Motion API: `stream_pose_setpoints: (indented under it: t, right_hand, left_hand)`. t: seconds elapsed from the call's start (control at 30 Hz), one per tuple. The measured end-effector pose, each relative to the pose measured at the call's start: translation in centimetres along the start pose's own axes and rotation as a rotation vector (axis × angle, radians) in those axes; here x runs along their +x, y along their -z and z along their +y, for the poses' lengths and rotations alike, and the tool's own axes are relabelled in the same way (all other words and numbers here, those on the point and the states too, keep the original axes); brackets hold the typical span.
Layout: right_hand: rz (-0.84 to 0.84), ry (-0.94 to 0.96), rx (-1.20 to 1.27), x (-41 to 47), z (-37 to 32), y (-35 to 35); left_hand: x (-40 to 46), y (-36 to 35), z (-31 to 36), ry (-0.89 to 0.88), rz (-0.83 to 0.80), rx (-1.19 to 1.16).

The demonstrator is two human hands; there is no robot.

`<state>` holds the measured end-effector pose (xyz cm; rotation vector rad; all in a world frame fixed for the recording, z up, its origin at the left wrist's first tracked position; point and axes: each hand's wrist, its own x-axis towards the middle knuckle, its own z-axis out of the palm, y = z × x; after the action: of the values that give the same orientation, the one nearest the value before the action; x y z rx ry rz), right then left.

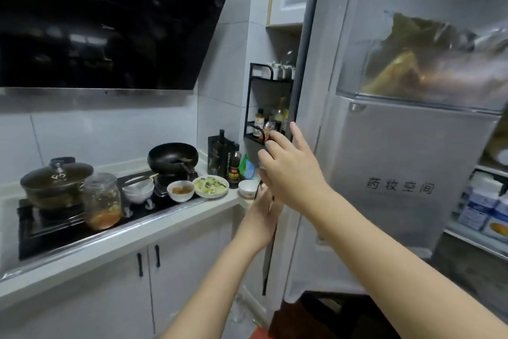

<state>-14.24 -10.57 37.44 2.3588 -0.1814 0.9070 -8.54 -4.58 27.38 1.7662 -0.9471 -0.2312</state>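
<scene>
As it reaches forward, the right hand [291, 168] (fingers straight) touches the fridge door [398, 146].

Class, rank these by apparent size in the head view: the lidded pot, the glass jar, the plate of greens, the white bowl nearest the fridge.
1. lidded pot
2. glass jar
3. plate of greens
4. white bowl nearest the fridge
The jar is nearer the camera than the plate, so that pair is unsure.

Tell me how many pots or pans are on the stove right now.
2: a lidded pot on the left of the stove, a black wok on its right. None seems hidden.
</scene>
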Motion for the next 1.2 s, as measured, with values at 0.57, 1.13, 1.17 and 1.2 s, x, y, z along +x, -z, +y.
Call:
stream_pose_setpoints:
  t: [0.57,1.13,1.17,1.2]
  right_hand:
    - [0.078,-0.065,-0.335,-2.7,2.9,4.0]
    - [0.292,-0.374,-0.392,-16.4,5.5,12.7]
    - [0.281,-0.401,-0.383,-17.3,5.9,13.2]
    - [0.264,-0.432,-0.37,-18.2,6.2,13.7]
  left_hand:
    - [1.2,0.0,-0.4,-0.33,-0.104,-0.019]
    - [-8.3,-7.6,7.2,-0.849,-0.132,-0.116]
    - [-8.7,-8.3,7.5,-0.883,-0.134,-0.117]
    - [-9.1,-9.0,7.9,-0.915,-0.137,-0.112]
